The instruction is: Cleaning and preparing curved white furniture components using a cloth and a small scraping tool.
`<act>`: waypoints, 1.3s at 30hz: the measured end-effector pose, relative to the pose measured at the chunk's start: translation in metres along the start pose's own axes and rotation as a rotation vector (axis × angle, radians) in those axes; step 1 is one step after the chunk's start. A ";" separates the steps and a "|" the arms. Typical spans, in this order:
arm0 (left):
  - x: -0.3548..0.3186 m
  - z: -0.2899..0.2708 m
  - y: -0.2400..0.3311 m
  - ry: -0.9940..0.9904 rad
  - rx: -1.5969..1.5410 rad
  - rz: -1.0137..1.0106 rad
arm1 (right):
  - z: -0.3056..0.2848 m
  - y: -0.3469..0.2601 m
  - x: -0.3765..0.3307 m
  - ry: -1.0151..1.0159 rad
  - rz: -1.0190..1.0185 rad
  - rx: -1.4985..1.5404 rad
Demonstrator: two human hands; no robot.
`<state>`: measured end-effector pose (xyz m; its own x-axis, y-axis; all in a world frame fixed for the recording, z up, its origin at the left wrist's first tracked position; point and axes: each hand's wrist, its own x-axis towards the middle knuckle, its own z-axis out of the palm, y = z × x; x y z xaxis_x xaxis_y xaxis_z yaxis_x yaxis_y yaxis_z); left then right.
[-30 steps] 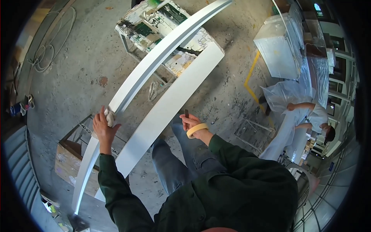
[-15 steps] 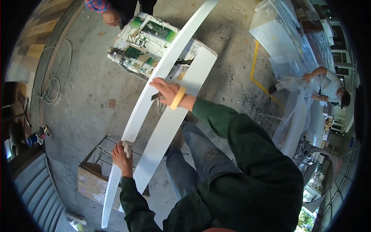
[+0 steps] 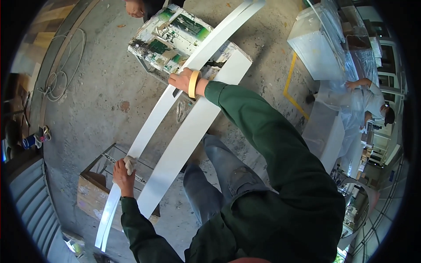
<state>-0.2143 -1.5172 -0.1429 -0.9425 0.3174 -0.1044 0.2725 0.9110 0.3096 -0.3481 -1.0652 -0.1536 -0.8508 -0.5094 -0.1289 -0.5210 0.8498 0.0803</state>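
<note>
A long white board (image 3: 151,124) runs from far right to near left. Around its upper part, my right hand (image 3: 181,81) is closed on the edge; a roll of yellowish tape (image 3: 192,84) circles that wrist. Beneath these fingers pokes a small dark flat piece (image 3: 175,92), perhaps a scraper blade, mostly hidden. Lower down, my left hand (image 3: 124,176) is closed on a whitish crumpled cloth (image 3: 129,163), pressed against the same board. A second, wider white board (image 3: 184,136) lies alongside, nearer my legs.
A paint-spattered white and green box (image 3: 175,39) supports the boards' far ends. Near left stand a cardboard box (image 3: 90,199) and a metal frame. A coiled hose (image 3: 55,87) lies on the floor. Another person (image 3: 373,100) handles plastic sheeting at right; someone's hand (image 3: 135,8) shows at top.
The narrower board has turned and shows two long faces at its ends. My left hand has shifted left with the cloth, and my right hand has moved farther up the board.
</note>
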 end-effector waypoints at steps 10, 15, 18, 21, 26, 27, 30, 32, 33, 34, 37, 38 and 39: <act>-0.053 -0.018 0.010 -0.056 0.012 -0.009 | -0.026 -0.005 -0.029 -0.017 -0.138 0.026; -0.119 -0.041 0.057 -0.053 -0.059 -0.027 | -0.061 -0.039 -0.104 0.102 -0.124 0.113; -0.153 -0.018 0.066 -0.056 -0.063 -0.058 | -0.052 -0.061 -0.139 -0.043 -0.094 0.098; -0.170 -0.001 0.072 -0.094 -0.076 -0.087 | -0.030 -0.074 -0.157 -0.083 -0.096 0.129; -0.174 0.011 0.070 -0.073 -0.017 -0.096 | -0.006 -0.076 -0.166 0.014 -0.096 0.123; -0.172 0.010 0.071 -0.086 -0.025 -0.103 | -0.008 -0.075 -0.166 0.019 -0.099 0.108; -0.168 0.013 0.064 -0.066 -0.058 -0.094 | -0.004 -0.072 -0.160 -0.047 -0.116 0.115; -0.169 0.015 0.061 -0.056 -0.040 -0.102 | -0.005 -0.074 -0.153 -0.098 -0.124 0.118; -0.170 0.009 0.058 -0.059 -0.074 -0.098 | -0.009 -0.074 -0.148 -0.073 -0.156 0.146; -0.170 0.006 0.057 -0.079 -0.092 -0.119 | -0.011 -0.072 -0.145 -0.050 -0.190 0.177; -0.159 -0.014 0.061 -0.087 -0.108 -0.103 | -0.030 -0.058 -0.144 -0.176 -0.231 0.239; -0.152 -0.020 0.062 -0.103 -0.107 -0.102 | -0.030 -0.052 -0.143 -0.186 -0.201 0.245; -0.149 -0.024 0.061 -0.076 -0.096 -0.106 | -0.039 -0.049 -0.138 -0.159 -0.201 0.260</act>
<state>-0.0622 -1.5157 -0.0856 -0.9468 0.2431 -0.2111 0.1490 0.9120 0.3821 -0.2083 -1.0422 -0.1011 -0.7009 -0.6600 -0.2706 -0.6245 0.7511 -0.2142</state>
